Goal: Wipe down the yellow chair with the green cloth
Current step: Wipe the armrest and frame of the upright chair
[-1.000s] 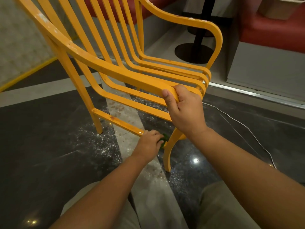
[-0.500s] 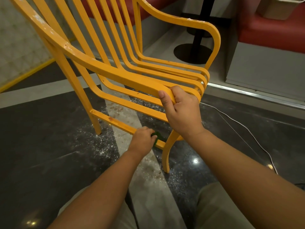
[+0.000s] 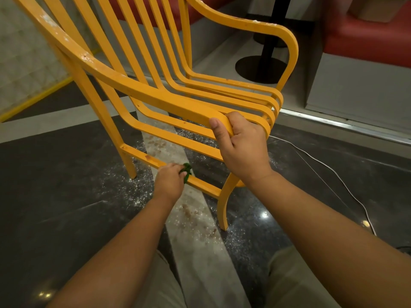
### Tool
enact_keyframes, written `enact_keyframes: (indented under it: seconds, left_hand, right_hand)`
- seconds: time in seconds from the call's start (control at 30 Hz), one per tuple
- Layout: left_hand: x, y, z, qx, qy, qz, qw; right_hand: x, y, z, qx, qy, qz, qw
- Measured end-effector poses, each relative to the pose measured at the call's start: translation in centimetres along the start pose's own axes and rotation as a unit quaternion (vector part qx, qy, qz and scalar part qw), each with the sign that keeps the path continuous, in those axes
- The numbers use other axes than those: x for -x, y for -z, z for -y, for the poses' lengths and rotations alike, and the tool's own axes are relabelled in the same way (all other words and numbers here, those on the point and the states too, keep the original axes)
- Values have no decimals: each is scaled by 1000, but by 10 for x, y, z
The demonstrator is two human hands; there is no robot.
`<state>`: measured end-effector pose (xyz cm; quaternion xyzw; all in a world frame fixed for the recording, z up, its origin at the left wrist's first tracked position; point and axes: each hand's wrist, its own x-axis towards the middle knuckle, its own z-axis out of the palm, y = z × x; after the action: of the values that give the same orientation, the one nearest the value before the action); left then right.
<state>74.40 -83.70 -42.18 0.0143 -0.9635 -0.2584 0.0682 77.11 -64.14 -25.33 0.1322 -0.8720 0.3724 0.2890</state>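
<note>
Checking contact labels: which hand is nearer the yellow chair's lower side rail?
Left. The left hand presses the green cloth onto the lower side rail. The right hand is higher up, gripping the front end of the armrest.

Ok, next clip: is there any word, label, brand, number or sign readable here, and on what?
None readable.
The yellow chair shows only chipped paint and stains, no label or brand.
The green cloth, mostly hidden in the left hand, shows no tag.
The red bench and the black table base carry no writing.
</note>
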Motion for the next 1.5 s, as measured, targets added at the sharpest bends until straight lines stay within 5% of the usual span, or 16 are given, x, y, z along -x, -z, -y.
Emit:
enact_keyframes:
  seconds: [0.2, 0.4, 0.57, 0.77, 0.97, 1.2, 1.4, 1.5]
  left_hand:
    - [14, -10, -13, -5, -102, 84, 991]
    - [14, -11, -23, -21, -36, 0, 999]
    - [27, -16, -20, 21, -150, 71, 986]
    - [8, -8, 10, 54, 1, -35, 998]
    - [29, -14, -6, 56, -143, 39, 987]
    - [9, -6, 1, 57, -7, -18, 998]
    - [33, -16, -11, 56, -138, 55, 987]
    - [29, -9, 3, 86, -91, 18, 992]
  right_hand:
    - [1, 0, 1, -4, 0, -3, 1000]
    - [1, 0, 1, -6, -3, -1, 1000]
    - [2, 0, 1, -7, 2, -7, 1000]
    - [1, 0, 1, -7, 1, -5, 1000]
    - [1, 0, 0, -2, -2, -5, 1000]
    - [1, 0, 1, 1, -3, -5, 1000]
    - [2, 0, 1, -4, -6, -1, 1000]
    - [2, 1, 1, -5, -6, -1, 1000]
